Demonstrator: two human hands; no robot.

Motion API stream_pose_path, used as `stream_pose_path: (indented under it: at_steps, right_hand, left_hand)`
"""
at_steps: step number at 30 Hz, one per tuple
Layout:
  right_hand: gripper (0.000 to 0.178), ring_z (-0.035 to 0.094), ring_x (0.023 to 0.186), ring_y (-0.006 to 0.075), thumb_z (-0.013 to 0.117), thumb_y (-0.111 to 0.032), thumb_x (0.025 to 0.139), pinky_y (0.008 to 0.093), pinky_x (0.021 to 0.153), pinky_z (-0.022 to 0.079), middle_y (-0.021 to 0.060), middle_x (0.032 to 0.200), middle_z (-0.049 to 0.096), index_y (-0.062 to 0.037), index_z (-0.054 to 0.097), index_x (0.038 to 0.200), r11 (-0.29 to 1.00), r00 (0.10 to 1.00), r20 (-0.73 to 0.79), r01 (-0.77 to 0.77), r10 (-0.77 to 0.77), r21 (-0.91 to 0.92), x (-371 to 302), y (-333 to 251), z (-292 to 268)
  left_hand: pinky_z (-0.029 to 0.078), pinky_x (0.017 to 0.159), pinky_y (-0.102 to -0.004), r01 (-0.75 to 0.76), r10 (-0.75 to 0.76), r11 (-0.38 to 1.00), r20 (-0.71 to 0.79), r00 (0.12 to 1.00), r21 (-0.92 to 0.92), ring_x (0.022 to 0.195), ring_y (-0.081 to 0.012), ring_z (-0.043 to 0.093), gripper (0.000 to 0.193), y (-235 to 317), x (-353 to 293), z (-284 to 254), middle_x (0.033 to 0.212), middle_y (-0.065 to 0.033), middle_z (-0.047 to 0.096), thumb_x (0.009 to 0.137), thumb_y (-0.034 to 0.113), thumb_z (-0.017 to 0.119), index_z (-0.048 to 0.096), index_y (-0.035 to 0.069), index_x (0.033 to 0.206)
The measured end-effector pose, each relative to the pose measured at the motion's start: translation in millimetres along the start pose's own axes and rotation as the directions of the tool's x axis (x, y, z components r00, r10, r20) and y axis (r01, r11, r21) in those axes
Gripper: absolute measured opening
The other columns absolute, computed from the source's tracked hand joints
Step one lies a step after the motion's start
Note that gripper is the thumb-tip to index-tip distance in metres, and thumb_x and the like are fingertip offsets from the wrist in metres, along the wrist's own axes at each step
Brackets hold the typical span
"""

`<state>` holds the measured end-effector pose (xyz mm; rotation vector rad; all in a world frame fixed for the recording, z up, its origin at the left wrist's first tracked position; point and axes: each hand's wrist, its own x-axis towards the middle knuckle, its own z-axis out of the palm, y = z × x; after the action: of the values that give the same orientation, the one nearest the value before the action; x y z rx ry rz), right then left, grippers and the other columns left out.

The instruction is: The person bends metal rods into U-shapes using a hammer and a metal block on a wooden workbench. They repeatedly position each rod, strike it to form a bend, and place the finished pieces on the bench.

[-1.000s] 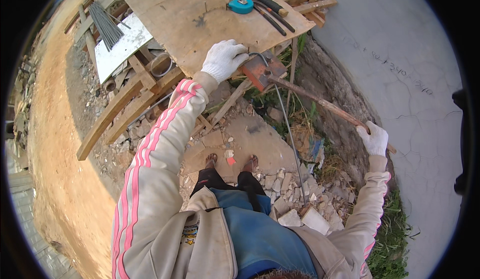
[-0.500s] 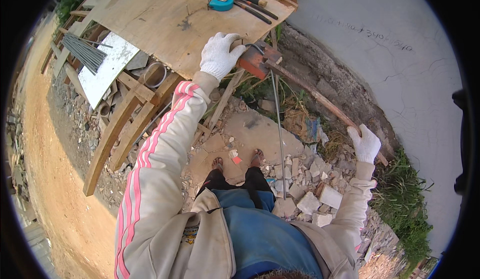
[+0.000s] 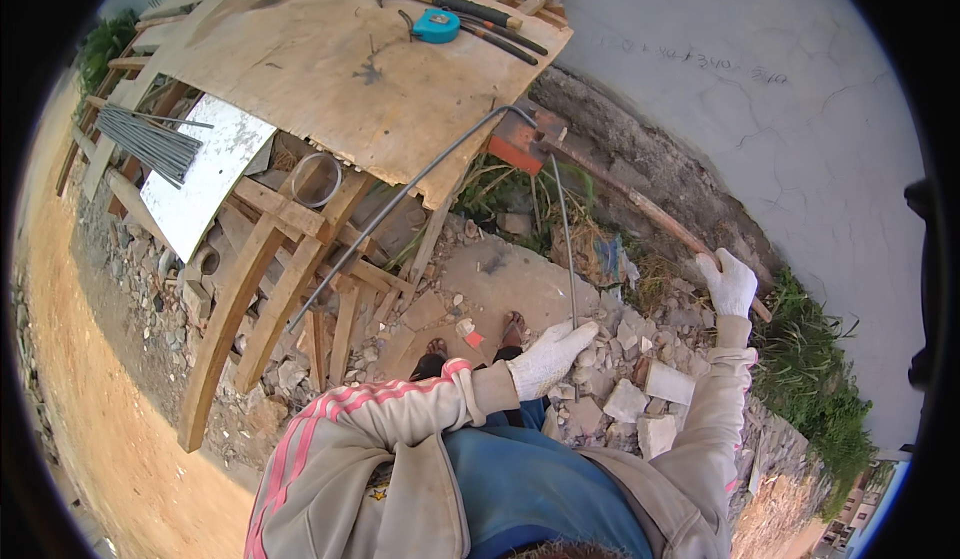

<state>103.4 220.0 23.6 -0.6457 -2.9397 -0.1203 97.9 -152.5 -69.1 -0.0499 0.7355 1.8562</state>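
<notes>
My left hand (image 3: 550, 359), in a white knit glove, is closed around the hanging leg of a bent steel rod (image 3: 563, 224). The rod's other leg slants from the plywood's corner down past the timber frame on the left. At the bend, the rod sits in a reddish bending block (image 3: 517, 141) at the table's right edge. A long rusty bending lever (image 3: 655, 214) runs from that block to the right. Near its far end, my gloved right hand (image 3: 730, 281) grips it.
On the plywood tabletop (image 3: 300, 69) lie a claw hammer (image 3: 455, 4), a teal tape measure (image 3: 435, 26) and pliers-like handles (image 3: 505, 43). A bundle of rods (image 3: 150, 142) rests on a white board (image 3: 205, 174). Broken rubble (image 3: 625, 399) covers the ground; a grey wall (image 3: 740, 89) stands right.
My left hand has left the bending block and come down to the rod's hanging leg. The other leg now shows across the table's corner. My right hand stays on the lever.
</notes>
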Motion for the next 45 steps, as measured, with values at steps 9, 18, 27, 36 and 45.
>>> stream_pose_path:
  at_steps: [9,18,27,36,45]
  right_hand:
    - [0.057,0.07,0.079,0.0449,0.068,-0.065,0.1,0.0524,0.069,0.053,0.0193,0.081,0.071,-0.0087,0.072,0.093,0.929,0.929,-0.054,-0.36,0.365,0.083,-166,-130,12]
    - [0.038,0.072,0.089,0.0481,0.064,-0.048,0.108,0.0565,0.073,0.053,0.0242,0.091,0.073,-0.0104,0.07,0.109,0.922,0.973,0.123,-0.227,0.197,0.315,-204,-108,-12]
    - [0.041,0.067,0.082,0.0433,0.059,-0.043,0.112,0.0496,0.075,0.05,0.0203,0.083,0.068,-0.004,0.07,0.106,0.789,0.918,0.386,-0.307,0.096,0.533,-245,-42,-6]
    - [0.051,0.073,0.096,0.0482,0.063,-0.054,0.107,0.0544,0.082,0.055,0.0286,0.097,0.074,-0.0082,0.079,0.123,0.855,0.95,0.082,-0.307,0.301,0.418,-266,-82,-16]
    - [0.056,0.072,0.098,0.0486,0.057,-0.065,0.106,0.058,0.082,0.054,0.0257,0.096,0.076,-0.0141,0.077,0.116,0.8,0.865,0.156,-0.501,0.477,0.332,-319,-172,-11]
  left_hand:
    - [0.048,0.053,-0.0322,-0.02,0.074,0.906,-0.112,0.991,0.422,0.058,-0.0121,0.056,0.026,87,-114,-98,0.077,-0.0015,0.057,0.113,0.026,0.059,0.062,0.005,0.127]
    - [0.059,0.078,-0.0388,-0.13,0.381,0.552,-0.111,0.918,0.823,0.084,-0.0267,0.075,0.037,101,-120,-113,0.094,-0.0197,0.072,0.109,0.022,0.061,0.064,-0.003,0.136]
    - [0.058,0.093,-0.0464,-0.097,0.496,0.311,-0.074,0.865,0.945,0.112,-0.0486,0.072,0.041,93,-118,-99,0.115,-0.0313,0.074,0.108,0.025,0.062,0.064,-0.003,0.137]
    - [0.057,0.077,-0.0621,-0.036,0.619,-0.213,0.163,0.768,0.976,0.088,-0.0547,0.071,0.039,95,-115,-107,0.089,-0.0345,0.072,0.107,0.028,0.063,0.062,0.003,0.137]
    - [0.059,0.072,-0.0596,-0.014,0.485,-0.491,0.287,0.826,0.871,0.08,-0.0508,0.073,0.037,160,-139,-137,0.083,-0.0301,0.073,0.108,0.031,0.062,0.062,0.004,0.134]
